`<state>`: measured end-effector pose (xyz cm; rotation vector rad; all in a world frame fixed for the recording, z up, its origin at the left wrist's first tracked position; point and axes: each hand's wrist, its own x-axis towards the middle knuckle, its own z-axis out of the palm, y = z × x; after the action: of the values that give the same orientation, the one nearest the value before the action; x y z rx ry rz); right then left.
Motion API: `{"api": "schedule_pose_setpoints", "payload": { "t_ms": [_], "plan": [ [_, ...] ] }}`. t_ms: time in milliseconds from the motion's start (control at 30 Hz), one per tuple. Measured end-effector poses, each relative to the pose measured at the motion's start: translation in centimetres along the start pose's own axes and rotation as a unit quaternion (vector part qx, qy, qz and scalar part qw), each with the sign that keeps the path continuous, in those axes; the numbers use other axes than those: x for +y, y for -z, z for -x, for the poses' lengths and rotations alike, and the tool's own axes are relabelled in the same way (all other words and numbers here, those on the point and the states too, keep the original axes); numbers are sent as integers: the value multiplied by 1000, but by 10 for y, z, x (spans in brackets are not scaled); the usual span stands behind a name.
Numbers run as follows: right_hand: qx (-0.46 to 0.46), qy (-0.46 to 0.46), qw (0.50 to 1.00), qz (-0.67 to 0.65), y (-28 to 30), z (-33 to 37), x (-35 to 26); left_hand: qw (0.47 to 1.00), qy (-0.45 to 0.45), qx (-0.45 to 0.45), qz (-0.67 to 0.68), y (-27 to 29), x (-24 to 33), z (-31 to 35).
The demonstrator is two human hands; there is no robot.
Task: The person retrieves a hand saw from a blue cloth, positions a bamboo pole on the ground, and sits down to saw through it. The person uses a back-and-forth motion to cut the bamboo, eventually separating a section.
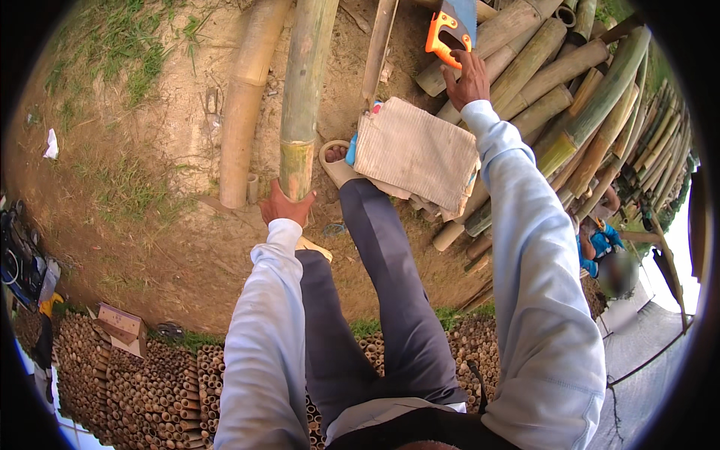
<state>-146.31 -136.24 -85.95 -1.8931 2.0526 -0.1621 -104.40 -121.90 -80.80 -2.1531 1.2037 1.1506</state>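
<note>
A thick green bamboo pole (pixel 307 82) lies on bare earth in front of the person, running from the top edge of the view down to a yellower end section between the legs. At that near end is the left hand (pixel 288 204), its thumb and fingers spread wide across the cut end and touching it. The handsaw (pixel 445 22) lies farther out to the right, beside a heap of bamboo, its orange handle toward the person and its blue blade cut off by the top edge. The right hand (pixel 469 77) is at this handle, fingers partly bent against its lower bar; whether they close round it I cannot tell. Left of the green pole, a browner bamboo pole (pixel 251 112) lies roughly alongside, and to its right is a narrower length of bamboo (pixel 379 49). Near the right foot, in a tan clog (pixel 332 159), a ribbed cardboard sheet (pixel 416 154) rests against the pile of bamboo poles (pixel 536 82). Beyond that pile, at far right, is another person in blue (pixel 604 240). Short cut bamboo pieces (pixel 142 382) are stacked along the lower edge, with a brown box (pixel 122 328) near them at left.
</note>
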Motion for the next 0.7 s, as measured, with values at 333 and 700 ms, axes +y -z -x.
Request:
{"api": "schedule_pose_setpoints", "payload": {
  "t_ms": [333,700],
  "plan": [
    [-596,-241,762,-77,-43,36,5,997,-40,48,-38,56,-62,-53],
    [-576,-194,788,-98,3,135,-40,997,-21,55,-55,44,-49,-70]
  ]
}}
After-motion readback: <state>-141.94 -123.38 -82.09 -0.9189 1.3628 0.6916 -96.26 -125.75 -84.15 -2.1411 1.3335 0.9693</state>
